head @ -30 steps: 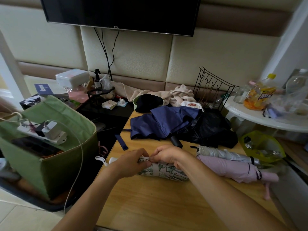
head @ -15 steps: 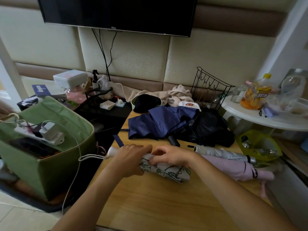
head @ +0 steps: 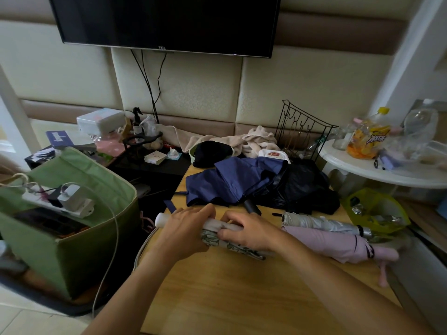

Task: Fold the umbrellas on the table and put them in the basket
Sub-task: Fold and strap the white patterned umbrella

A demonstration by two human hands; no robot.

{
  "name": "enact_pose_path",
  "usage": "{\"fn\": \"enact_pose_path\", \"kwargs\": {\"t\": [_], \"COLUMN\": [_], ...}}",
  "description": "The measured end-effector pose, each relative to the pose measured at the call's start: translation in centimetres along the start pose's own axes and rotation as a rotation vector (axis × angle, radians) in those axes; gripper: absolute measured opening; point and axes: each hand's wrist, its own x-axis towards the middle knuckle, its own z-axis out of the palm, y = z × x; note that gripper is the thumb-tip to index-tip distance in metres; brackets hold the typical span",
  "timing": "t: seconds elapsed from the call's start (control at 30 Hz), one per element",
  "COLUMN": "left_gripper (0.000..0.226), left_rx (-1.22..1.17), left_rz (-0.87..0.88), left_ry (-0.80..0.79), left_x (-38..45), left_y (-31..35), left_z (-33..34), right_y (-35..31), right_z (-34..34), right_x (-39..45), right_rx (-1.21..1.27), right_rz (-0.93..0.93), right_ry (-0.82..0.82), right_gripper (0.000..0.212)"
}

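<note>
Head view: both hands on the rolled white umbrella w/ green leaf print [head: 232,245], which lies near the left edge of the light wooden tabletop [head: 242,293], its white handle end poking out past that edge. Left hand [head: 186,232] wraps over the roll nr the handle, fingers curled round it. Right hand [head: 249,232] is clamped on the roll just beside it, fingertips pressing the white strap area.

Risks, as I judge them:
- strap not fastened → roll springs loose when lifted.
- handle overhangs the edge; a loose grip could drop the roll to the floor, short of the green fabric basket [head: 72,238], which sits off the left edge.
- basket already holds a white power strip w/ plugs [head: 60,204]; its cables could snag the umbrella.

Still unfolded at the far edge: navy blue umbrella [head: 229,182] & black umbrella [head: 302,187]. Rolled silver [head: 321,222] & pink [head: 331,243] umbrellas lie at the right edge.
</note>
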Motion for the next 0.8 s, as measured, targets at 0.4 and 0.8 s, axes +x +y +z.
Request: {"fn": "enact_pose_path", "kwargs": {"t": [0.4,0.8], "left_gripper": [0.052,0.053], "left_rx": [0.083,0.014], "left_rz": [0.033,0.112], "left_ry": [0.041,0.014], "left_x": [0.2,-0.6], "left_y": [1.4,4.9], "left_z": [0.3,1.9], "right_y": [-0.1,2.0], "right_z": [-0.3,-1.3], "right_x": [-0.8,-4.3], "right_rx": [-0.22,-0.374], "right_rz": [0.032,0.055], "right_ry": [-0.118,-0.094], "right_gripper": [0.064,0.043]}}
